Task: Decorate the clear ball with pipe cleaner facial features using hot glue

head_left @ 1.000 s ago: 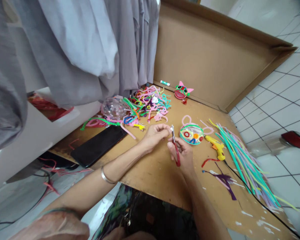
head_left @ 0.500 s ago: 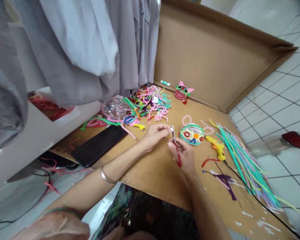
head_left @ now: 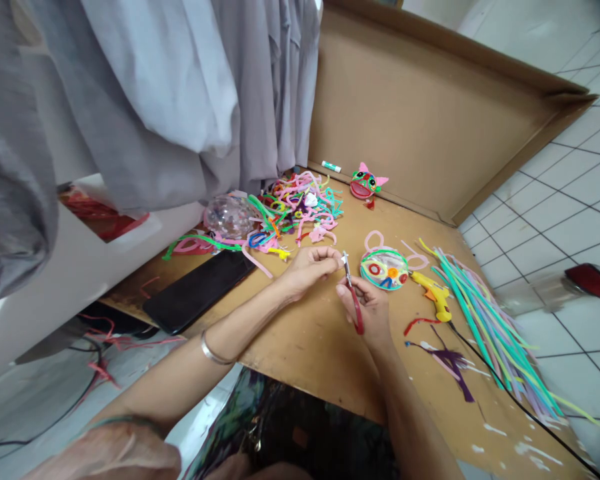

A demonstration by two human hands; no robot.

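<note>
My left hand (head_left: 313, 270) pinches a small white piece (head_left: 342, 261) whose kind is too small to make out. Red-handled scissors (head_left: 356, 312) are in my right hand (head_left: 371, 308), their blades pointing up and touching or nearly touching that white piece. Just right of the scissors lies a clear round craft face (head_left: 384, 268) trimmed with coloured pipe cleaners. A yellow glue gun (head_left: 434, 295) rests beside it, its tip near the face's edge. Farther back sits a smaller red and green face with pink ears (head_left: 365, 183).
A bundle of pipe cleaners (head_left: 495, 327) lies along the right side. At the back left are a tangled pipe cleaner heap (head_left: 305, 203), a clear ball (head_left: 230, 217) and a black phone (head_left: 197, 291). Cardboard (head_left: 405, 113) stands behind; grey cloth (head_left: 180, 87) hangs left. The black cord (head_left: 520, 400) crosses the right.
</note>
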